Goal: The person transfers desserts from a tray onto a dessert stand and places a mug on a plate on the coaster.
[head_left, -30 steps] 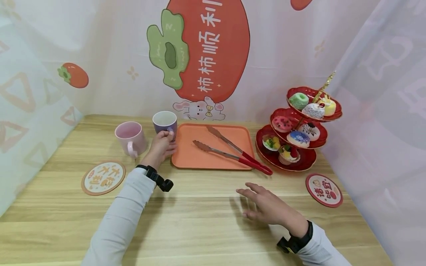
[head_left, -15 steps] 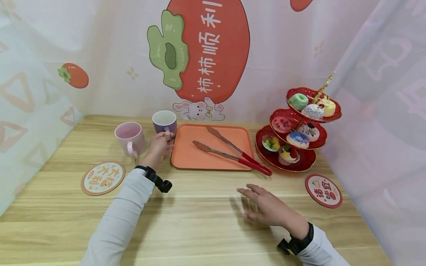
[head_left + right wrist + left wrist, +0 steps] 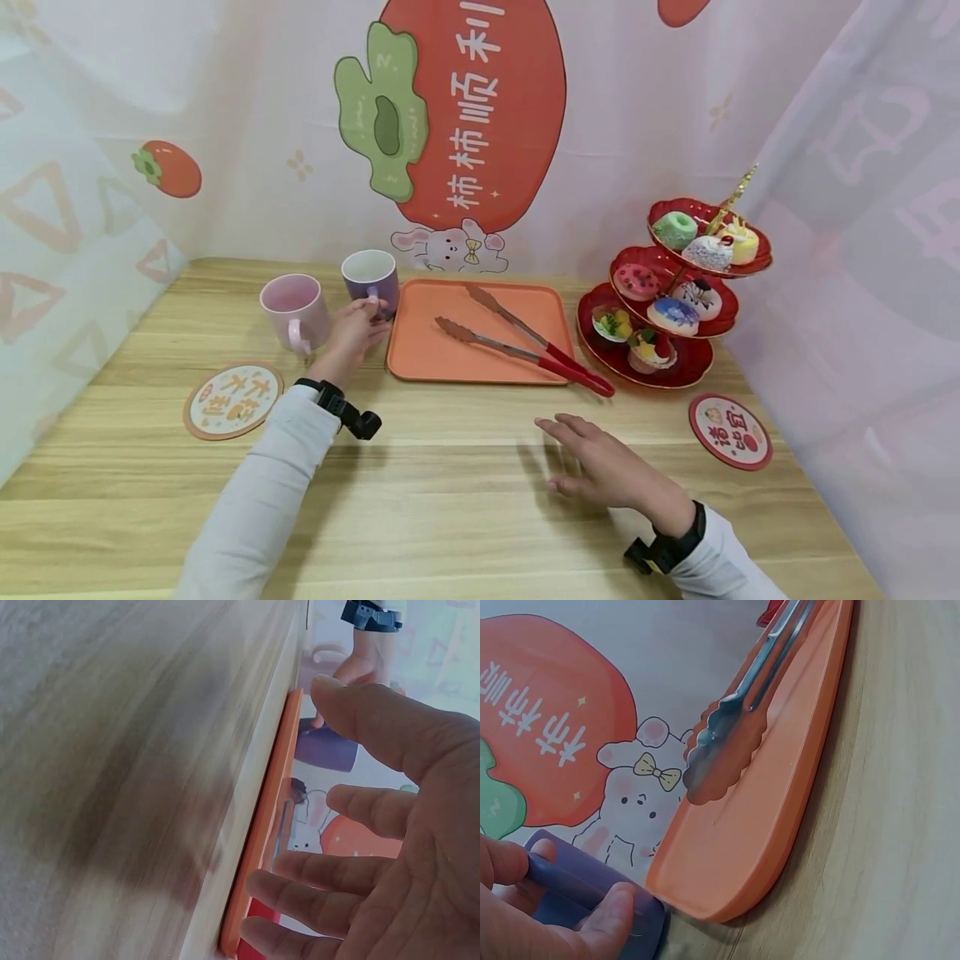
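A purple mug (image 3: 385,290) with a white inside stands upright at the back left, beside the orange tray (image 3: 420,346). My left hand (image 3: 349,335) holds its handle (image 3: 566,879), with thumb and fingers about it in the left wrist view. A pink mug (image 3: 294,310) stands just left of that hand, its handle towards me. My right hand (image 3: 609,468) hovers above the table at the front right, fingers spread and holding nothing. Tongs (image 3: 501,343) with red grips lie spread on the tray, nearest to that hand among the things, their grip end past the tray's edge.
A red three-tier stand (image 3: 675,375) with several small cakes stands at the back right. A round coaster (image 3: 234,402) lies at left, and a red-rimmed coaster (image 3: 731,432) at right. A printed cloth (image 3: 247,200) hangs behind the table.
My left hand has shifted slightly to the left, and the purple mug's handle has turned a little leftward with it. The right hand stays nearly still.
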A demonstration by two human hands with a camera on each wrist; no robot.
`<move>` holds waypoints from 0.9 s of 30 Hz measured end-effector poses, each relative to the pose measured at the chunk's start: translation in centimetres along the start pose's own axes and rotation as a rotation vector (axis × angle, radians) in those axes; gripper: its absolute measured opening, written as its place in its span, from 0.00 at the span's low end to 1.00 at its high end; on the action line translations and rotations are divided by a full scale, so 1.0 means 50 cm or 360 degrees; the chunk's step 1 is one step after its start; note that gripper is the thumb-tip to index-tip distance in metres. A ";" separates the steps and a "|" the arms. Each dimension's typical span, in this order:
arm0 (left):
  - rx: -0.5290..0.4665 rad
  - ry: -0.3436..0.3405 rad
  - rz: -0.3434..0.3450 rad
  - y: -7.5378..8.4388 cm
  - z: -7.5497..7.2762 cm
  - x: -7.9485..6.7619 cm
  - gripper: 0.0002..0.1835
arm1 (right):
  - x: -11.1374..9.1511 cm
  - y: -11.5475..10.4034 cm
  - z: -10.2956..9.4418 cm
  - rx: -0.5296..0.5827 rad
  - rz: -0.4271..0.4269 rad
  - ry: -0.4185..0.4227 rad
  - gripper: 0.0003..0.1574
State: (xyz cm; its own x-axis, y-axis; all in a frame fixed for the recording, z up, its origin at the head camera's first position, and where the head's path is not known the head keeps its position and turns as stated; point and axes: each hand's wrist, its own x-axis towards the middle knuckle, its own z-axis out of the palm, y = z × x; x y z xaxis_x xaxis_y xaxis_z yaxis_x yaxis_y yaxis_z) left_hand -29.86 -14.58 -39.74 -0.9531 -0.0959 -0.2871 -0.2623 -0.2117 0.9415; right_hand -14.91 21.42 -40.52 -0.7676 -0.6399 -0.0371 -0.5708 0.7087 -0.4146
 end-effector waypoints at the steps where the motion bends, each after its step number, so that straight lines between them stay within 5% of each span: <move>1: 0.0013 -0.0015 0.0005 0.001 -0.003 -0.003 0.21 | 0.000 0.001 0.000 -0.0001 -0.0001 0.0007 0.46; 13: 0.0258 -0.0125 0.0103 0.022 -0.031 -0.050 0.16 | 0.007 0.006 0.001 0.0043 -0.0020 0.0059 0.47; 27: 0.0473 -0.0383 0.0106 0.028 -0.022 -0.128 0.14 | 0.023 -0.004 0.002 0.0212 -0.0130 0.0209 0.43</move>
State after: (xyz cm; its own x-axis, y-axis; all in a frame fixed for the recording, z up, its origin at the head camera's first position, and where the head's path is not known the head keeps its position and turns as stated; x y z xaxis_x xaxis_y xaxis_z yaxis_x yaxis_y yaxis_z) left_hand -23.96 -15.35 -36.78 -0.9684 0.1385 -0.2073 -0.1973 0.0821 0.9769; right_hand -15.67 20.52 -40.57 -0.7566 -0.6434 0.1168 -0.5959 0.6048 -0.5284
